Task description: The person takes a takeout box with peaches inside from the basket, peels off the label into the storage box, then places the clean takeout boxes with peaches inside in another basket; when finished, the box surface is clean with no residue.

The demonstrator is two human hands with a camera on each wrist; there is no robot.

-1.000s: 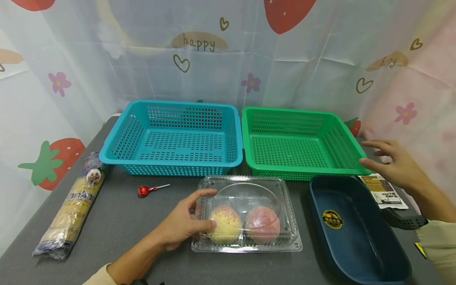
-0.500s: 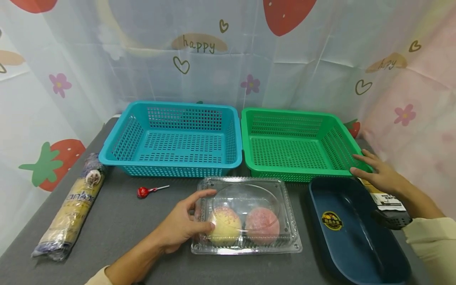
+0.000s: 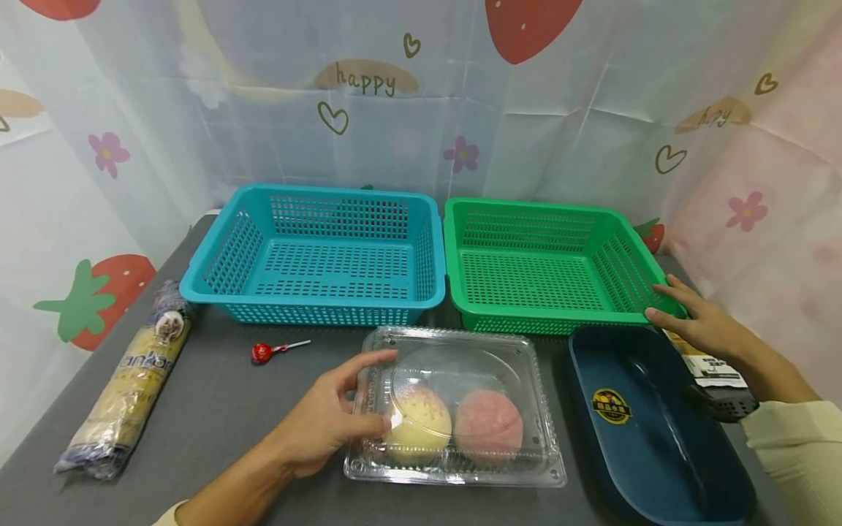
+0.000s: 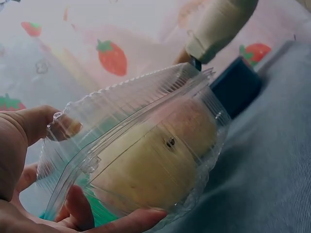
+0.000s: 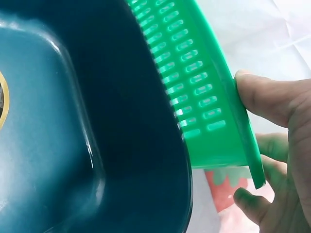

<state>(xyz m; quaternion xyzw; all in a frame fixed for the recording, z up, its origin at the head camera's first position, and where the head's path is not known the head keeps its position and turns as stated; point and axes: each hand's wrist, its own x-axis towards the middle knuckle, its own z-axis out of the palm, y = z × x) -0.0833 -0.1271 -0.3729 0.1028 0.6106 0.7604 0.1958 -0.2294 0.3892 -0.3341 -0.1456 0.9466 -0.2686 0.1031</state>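
Note:
My left hand point(image 3: 329, 420) grips the left side of a clear plastic clamshell box point(image 3: 460, 358), thumb on one face and fingers around the edge. Inside sit two round items like buns or fruit, a yellow one point(image 3: 421, 431) and a pink one point(image 3: 489, 427). In the left wrist view the box point(image 4: 136, 109) is tilted, with fingers spread beneath it. My right hand point(image 3: 713, 329) holds the green basket point(image 3: 526, 281) by the rim at its near right corner. The right wrist view has the thumb point(image 5: 265, 99) on that rim and the fingers behind it.
Left of the green basket stands a blue basket point(image 3: 342, 267). A dark blue tub point(image 3: 664, 446) lies right of the box, partly covering a printed packet point(image 3: 717, 371). A red lollipop point(image 3: 261, 353) and a long yellow wrapped pack point(image 3: 141, 372) lie at left.
My right hand has come left and down onto the green basket's rim. The clamshell box, still in my left hand, has risen slightly and come a little nearer.

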